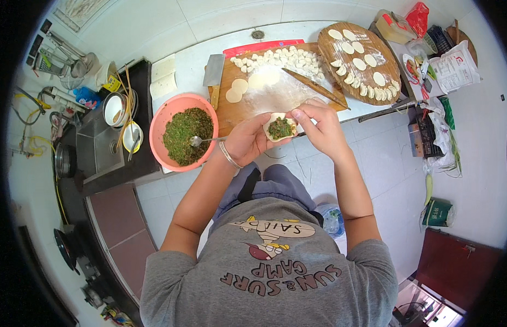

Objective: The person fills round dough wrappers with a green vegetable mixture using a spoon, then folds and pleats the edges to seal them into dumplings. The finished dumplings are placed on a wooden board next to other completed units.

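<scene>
A round dumpling wrapper (pixel 271 121) with green filling (pixel 281 128) heaped in its middle lies across the fingers of my left hand (pixel 248 139). My right hand (pixel 321 126) pinches the wrapper's right edge between thumb and fingers. Left of my hands stands a pink bowl (pixel 156 143) of chopped green filling, with a metal spoon (pixel 197 140) stuck in it. Beyond my hands, a floured wooden board (pixel 225 117) carries small dough pieces (pixel 286 59), flat wrappers (pixel 237 90) and a tapered rolling pin (pixel 317 88).
A cleaver (pixel 213 73) rests at the board's left edge. To the right, a round wooden board (pixel 332 48) holds loose wrappers and a curved row of folded dumplings (pixel 368 91). The sink (pixel 101 150), bowls (pixel 114 109) and chopsticks (pixel 126 111) are at the far left.
</scene>
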{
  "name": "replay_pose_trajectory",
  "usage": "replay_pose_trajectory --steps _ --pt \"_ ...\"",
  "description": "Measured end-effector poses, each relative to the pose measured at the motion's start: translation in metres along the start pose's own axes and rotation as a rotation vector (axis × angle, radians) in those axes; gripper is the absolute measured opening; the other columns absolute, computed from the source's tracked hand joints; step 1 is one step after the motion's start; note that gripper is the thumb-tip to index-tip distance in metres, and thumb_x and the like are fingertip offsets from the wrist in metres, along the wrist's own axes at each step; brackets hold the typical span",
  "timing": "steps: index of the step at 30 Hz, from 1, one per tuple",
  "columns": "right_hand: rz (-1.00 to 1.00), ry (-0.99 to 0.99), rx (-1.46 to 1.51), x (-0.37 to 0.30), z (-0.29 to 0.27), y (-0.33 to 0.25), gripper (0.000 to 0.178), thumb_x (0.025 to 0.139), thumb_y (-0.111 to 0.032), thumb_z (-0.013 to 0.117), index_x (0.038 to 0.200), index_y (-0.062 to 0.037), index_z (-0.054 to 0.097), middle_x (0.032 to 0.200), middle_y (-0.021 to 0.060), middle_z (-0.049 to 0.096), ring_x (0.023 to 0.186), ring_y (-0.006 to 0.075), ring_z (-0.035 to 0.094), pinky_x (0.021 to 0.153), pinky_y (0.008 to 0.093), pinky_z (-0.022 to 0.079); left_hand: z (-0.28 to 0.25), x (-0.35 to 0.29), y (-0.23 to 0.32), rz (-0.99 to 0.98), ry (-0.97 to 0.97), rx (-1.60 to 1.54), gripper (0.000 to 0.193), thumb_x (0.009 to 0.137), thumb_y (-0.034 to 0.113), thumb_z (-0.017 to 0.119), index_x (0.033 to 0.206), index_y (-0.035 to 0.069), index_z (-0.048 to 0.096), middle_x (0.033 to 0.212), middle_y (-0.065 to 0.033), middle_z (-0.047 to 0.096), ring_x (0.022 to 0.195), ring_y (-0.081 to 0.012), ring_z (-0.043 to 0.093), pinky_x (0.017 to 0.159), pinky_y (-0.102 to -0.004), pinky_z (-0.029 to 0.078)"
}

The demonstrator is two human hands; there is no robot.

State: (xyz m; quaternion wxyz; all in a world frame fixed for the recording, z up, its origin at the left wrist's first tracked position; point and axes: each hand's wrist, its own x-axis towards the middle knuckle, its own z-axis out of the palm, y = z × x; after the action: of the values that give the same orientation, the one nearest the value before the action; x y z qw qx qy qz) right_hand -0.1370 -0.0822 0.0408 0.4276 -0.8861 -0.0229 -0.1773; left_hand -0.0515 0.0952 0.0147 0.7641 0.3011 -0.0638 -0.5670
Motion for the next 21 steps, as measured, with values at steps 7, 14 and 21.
replay_pose_trajectory --steps 7,14,21 --pt "-0.193 -0.038 -0.456 -0.008 -0.011 -0.010 0.014 0.079 -0.020 0.064 0.082 -0.0068 0.068 0.073 0.0063 0.055 0.077 0.0247 0.053 0.068 0.0372 0.044 0.009 0.004 -0.016 0.037 0.116 0.023 0.036 0.098 0.020 0.034 0.121 -0.006 0.045 0.119 -0.0137 0.055 0.107 -0.0214 0.057 0.095 -0.0383 0.049" --pt "-0.330 -0.131 -0.711 -0.010 -0.022 -0.015 0.021 0.076 -0.025 0.066 0.086 -0.0059 0.068 0.080 0.0036 0.053 0.084 0.0206 0.052 0.071 0.0343 0.043 0.004 0.003 -0.004 -0.007 0.051 0.036 0.040 0.098 0.021 0.033 0.126 -0.006 0.041 0.126 -0.0163 0.051 0.114 -0.0245 0.054 0.098 -0.0403 0.046" --pt "-0.245 -0.057 -0.653 0.001 -0.029 -0.036 0.018 0.074 -0.022 0.068 0.084 -0.0060 0.067 0.080 0.0033 0.053 0.080 0.0205 0.053 0.068 0.0339 0.043 0.004 0.009 0.017 -0.043 -0.015 -0.008 0.040 0.098 0.021 0.035 0.124 -0.008 0.040 0.124 -0.0184 0.051 0.113 -0.0261 0.054 0.097 -0.0393 0.047"
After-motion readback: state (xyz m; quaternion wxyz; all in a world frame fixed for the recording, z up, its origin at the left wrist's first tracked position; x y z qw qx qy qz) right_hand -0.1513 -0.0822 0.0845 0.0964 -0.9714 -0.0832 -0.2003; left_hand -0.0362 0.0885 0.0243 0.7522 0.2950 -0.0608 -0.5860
